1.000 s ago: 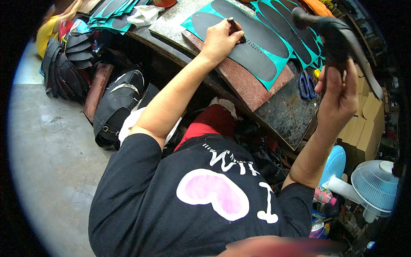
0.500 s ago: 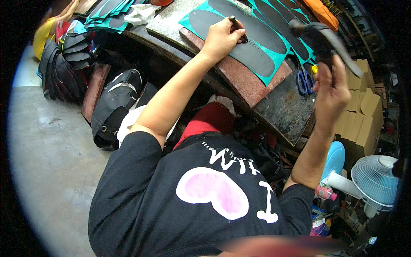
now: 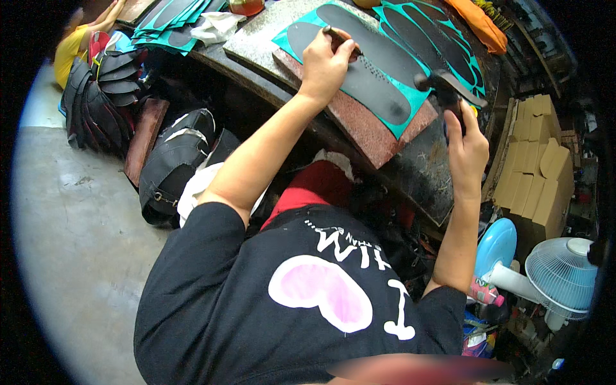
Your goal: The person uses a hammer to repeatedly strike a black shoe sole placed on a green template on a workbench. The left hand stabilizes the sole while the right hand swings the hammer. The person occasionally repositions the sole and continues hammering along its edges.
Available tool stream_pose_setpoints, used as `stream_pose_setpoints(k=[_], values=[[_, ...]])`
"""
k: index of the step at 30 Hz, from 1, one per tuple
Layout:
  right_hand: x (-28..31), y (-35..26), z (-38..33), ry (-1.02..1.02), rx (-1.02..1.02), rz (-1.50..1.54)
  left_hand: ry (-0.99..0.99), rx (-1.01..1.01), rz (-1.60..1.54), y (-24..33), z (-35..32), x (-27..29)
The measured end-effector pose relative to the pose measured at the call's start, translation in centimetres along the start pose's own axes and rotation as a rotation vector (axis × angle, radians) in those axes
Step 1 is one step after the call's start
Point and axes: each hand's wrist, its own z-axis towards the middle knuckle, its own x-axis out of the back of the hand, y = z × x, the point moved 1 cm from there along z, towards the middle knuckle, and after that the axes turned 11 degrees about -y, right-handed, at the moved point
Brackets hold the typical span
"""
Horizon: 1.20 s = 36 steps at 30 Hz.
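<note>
Handwork around a speckled reddish stone slab (image 3: 378, 144)

Across the slab I see, from my remote post, a teal sheet (image 3: 388, 101) bearing long, rounded black shapes. Above the slab, the person's left hand (image 3: 326, 69) has thumb and fingers pinched closed round a slim, dark, rod-shaped tool (image 3: 333, 35), its lower end beside a trail of small dark dots (image 3: 374, 68) on the sheet. Near the slab's right corner, the right hand (image 3: 468, 151) has its fingers curled round the handle of a dark hammer (image 3: 451, 83); I cannot tell whether its head touches anything. Left of the slab lies a pile of teal-and-black sheets (image 3: 176, 24); beyond it, rightward, a bright orange cloth (image 3: 480, 24).
</note>
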Motion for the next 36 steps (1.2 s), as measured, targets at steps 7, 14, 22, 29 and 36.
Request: stream_pose_setpoints(k=[7,14,22,29,36], values=[[1.1,-1.9,1.3,0.039,0.123,0.218,-0.227,0.068,0.217,-0.5,0.1,0.4],[4.7,-5.3,0.5,0.273,0.367,0.591,-0.296,-0.128,0.492,1.1,-0.2,-0.2],[-1.5,-0.9,0.1,-0.017,0.016,0.018,-0.087,-0.086,0.314,0.4,-0.5,-0.5],[0.7,0.5,-6.2,-0.138,-0.12,0.081,-0.227,0.234,0.298,-1.1,7.3,9.7],[-0.2,0.4,-7.5,-0.18,-0.124,0.045,-0.338,0.007,0.218,4.8,6.3,7.8]])
